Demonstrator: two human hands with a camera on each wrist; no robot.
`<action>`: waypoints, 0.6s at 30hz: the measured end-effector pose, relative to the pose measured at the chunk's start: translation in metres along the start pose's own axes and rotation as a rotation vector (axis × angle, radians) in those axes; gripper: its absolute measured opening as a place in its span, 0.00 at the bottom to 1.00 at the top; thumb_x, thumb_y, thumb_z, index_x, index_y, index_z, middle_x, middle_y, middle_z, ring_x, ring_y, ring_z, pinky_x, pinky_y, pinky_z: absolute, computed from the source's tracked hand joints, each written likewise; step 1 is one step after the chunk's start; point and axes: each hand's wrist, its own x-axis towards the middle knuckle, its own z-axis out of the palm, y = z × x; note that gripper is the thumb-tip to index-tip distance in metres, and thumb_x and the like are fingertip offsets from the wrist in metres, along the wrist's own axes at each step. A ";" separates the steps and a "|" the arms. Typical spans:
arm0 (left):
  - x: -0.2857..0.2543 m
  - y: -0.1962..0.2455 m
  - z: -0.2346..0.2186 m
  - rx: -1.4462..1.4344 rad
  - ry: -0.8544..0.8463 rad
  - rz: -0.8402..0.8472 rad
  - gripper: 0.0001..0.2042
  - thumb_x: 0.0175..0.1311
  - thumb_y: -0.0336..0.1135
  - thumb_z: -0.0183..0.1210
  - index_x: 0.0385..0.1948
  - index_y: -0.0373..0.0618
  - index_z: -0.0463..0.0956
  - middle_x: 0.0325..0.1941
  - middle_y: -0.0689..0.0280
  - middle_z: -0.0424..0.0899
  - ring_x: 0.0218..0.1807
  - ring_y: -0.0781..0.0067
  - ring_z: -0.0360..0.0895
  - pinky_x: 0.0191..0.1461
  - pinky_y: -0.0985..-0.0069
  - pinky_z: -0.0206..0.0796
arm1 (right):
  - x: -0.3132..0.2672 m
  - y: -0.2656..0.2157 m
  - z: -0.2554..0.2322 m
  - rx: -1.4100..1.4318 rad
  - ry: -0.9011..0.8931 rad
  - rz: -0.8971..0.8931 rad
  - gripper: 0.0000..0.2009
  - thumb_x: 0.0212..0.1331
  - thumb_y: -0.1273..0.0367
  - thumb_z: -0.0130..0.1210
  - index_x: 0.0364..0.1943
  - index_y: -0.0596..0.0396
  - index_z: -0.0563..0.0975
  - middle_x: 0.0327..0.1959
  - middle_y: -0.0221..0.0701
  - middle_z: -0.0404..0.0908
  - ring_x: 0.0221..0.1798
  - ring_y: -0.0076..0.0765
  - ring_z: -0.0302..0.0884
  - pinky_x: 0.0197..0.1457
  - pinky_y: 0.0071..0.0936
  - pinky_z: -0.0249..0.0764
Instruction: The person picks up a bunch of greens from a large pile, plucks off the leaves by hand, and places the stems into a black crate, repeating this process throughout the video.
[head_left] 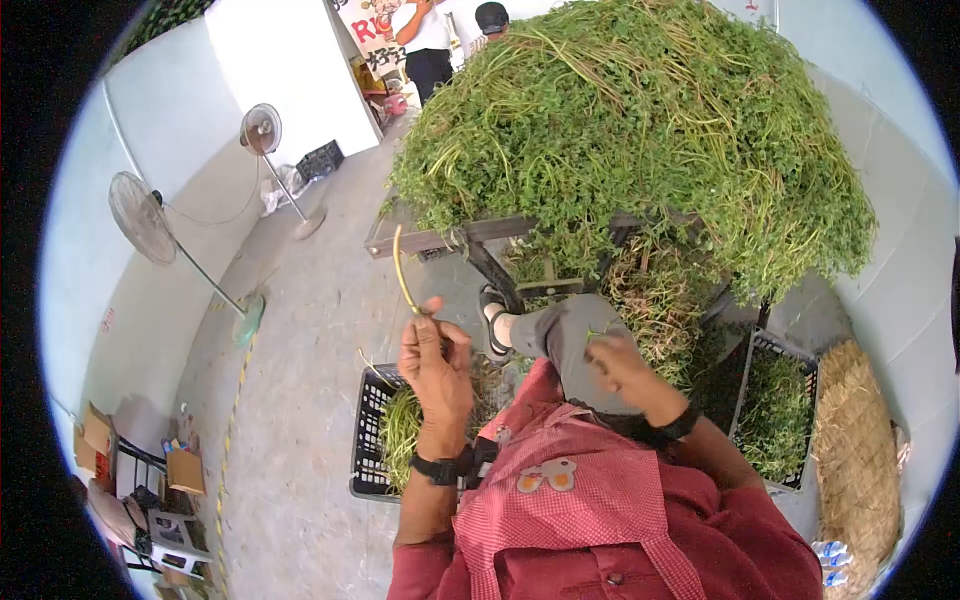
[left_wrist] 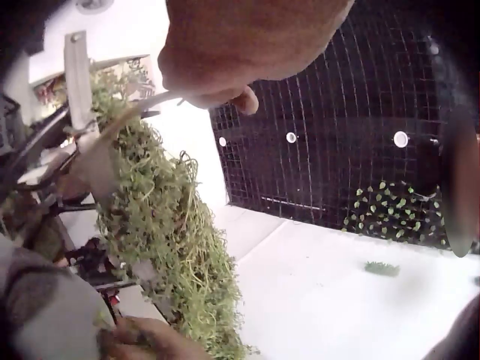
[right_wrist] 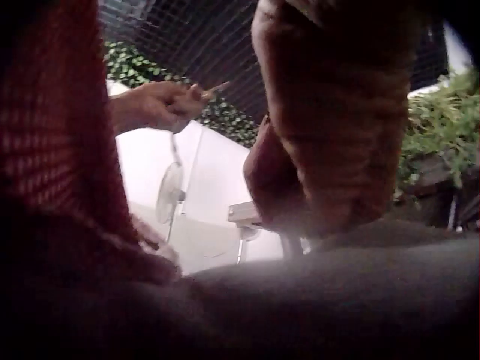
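Observation:
My left hand [head_left: 437, 370] is raised in front of me, above a black crate. Between its thumb and fingers it pinches a thin, curved, yellowish-green vegetable stem [head_left: 401, 265], which points up and shows no leaves. In the left wrist view the same stem [left_wrist: 135, 112] stretches blurred from the fingers. My right hand [head_left: 625, 368] is over my grey-trousered knee with its fingers curled, a little blurred. A small green sprig [head_left: 592, 334] shows at its fingertips. The black crate [head_left: 366, 425] holds long pale-green stems [head_left: 400, 425].
A big heap of leafy greens [head_left: 620, 120] covers a table [head_left: 410, 240] ahead. More vines [head_left: 655, 300] lie beneath. Another crate [head_left: 740, 410] of greens and a woven sack [head_left: 857, 440] stand at right. Two fans [head_left: 145, 218] stand at left; two people [head_left: 428, 45] are at the back.

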 end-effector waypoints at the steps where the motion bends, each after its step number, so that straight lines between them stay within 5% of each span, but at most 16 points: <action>1: 0.003 0.005 -0.006 0.090 0.002 0.019 0.12 0.68 0.36 0.45 0.44 0.38 0.71 0.19 0.69 0.74 0.13 0.88 0.55 0.15 0.89 0.48 | -0.004 -0.008 -0.013 0.101 0.021 -0.032 0.08 0.58 0.64 0.47 0.29 0.53 0.72 0.20 0.26 0.66 0.16 0.19 0.60 0.13 0.18 0.52; 3: 0.010 0.012 -0.014 0.265 0.017 0.034 0.13 0.68 0.36 0.45 0.45 0.37 0.70 0.21 0.68 0.76 0.14 0.88 0.56 0.16 0.88 0.50 | -0.023 -0.029 -0.040 0.090 0.141 -0.063 0.08 0.59 0.65 0.47 0.29 0.53 0.72 0.21 0.24 0.66 0.17 0.19 0.60 0.15 0.17 0.54; 4: 0.012 0.015 -0.022 0.443 0.035 0.050 0.13 0.67 0.35 0.44 0.47 0.36 0.69 0.23 0.66 0.77 0.15 0.87 0.58 0.17 0.88 0.52 | -0.026 -0.023 -0.065 -0.446 0.265 -0.496 0.06 0.58 0.68 0.47 0.30 0.53 0.72 0.21 0.25 0.67 0.20 0.20 0.62 0.16 0.17 0.56; 6: 0.029 0.016 -0.058 0.540 -0.008 0.063 0.15 0.66 0.35 0.46 0.47 0.34 0.68 0.28 0.64 0.79 0.17 0.85 0.63 0.19 0.85 0.56 | -0.039 -0.007 -0.121 -1.024 0.387 -0.759 0.04 0.55 0.73 0.47 0.33 0.55 0.72 0.23 0.26 0.68 0.24 0.23 0.64 0.20 0.18 0.61; 7: 0.037 0.020 -0.075 0.603 -0.006 0.062 0.15 0.65 0.36 0.46 0.47 0.34 0.68 0.31 0.62 0.80 0.19 0.83 0.65 0.23 0.84 0.59 | -0.039 0.005 -0.151 -0.369 0.379 -0.398 0.05 0.53 0.75 0.47 0.34 0.56 0.73 0.24 0.29 0.69 0.25 0.25 0.65 0.23 0.21 0.64; 8: 0.044 0.023 -0.092 0.668 -0.007 0.057 0.15 0.65 0.36 0.47 0.47 0.35 0.68 0.33 0.61 0.80 0.22 0.82 0.67 0.26 0.83 0.61 | -0.038 0.016 -0.181 0.384 0.565 -0.171 0.07 0.52 0.78 0.47 0.35 0.57 0.73 0.25 0.31 0.69 0.25 0.27 0.65 0.26 0.23 0.67; 9: 0.050 0.029 -0.107 0.728 0.004 0.056 0.15 0.64 0.36 0.48 0.47 0.35 0.69 0.34 0.61 0.80 0.24 0.82 0.69 0.29 0.82 0.63 | -0.051 0.031 -0.214 -0.338 0.518 -0.392 0.06 0.54 0.75 0.48 0.36 0.55 0.73 0.28 0.32 0.72 0.28 0.28 0.69 0.28 0.24 0.68; 10: 0.055 0.034 -0.121 0.786 0.012 0.058 0.15 0.64 0.36 0.49 0.47 0.35 0.69 0.34 0.61 0.80 0.26 0.81 0.70 0.32 0.82 0.64 | -0.064 0.047 -0.246 -1.019 0.675 -0.650 0.05 0.57 0.72 0.49 0.37 0.53 0.73 0.31 0.32 0.75 0.32 0.28 0.72 0.30 0.25 0.68; 13: 0.063 0.039 -0.166 0.888 0.060 -0.023 0.15 0.61 0.36 0.52 0.46 0.38 0.72 0.38 0.62 0.81 0.30 0.80 0.74 0.37 0.81 0.65 | -0.094 0.094 -0.295 -0.743 0.907 -0.335 0.05 0.56 0.70 0.50 0.35 0.55 0.73 0.29 0.33 0.75 0.31 0.30 0.72 0.29 0.26 0.68; 18: 0.062 0.028 -0.224 1.059 0.051 -0.121 0.14 0.60 0.37 0.52 0.44 0.40 0.74 0.34 0.63 0.82 0.30 0.80 0.75 0.34 0.83 0.64 | -0.133 0.167 -0.365 -0.960 1.025 -0.120 0.07 0.55 0.68 0.52 0.32 0.57 0.73 0.27 0.35 0.75 0.30 0.33 0.73 0.28 0.28 0.69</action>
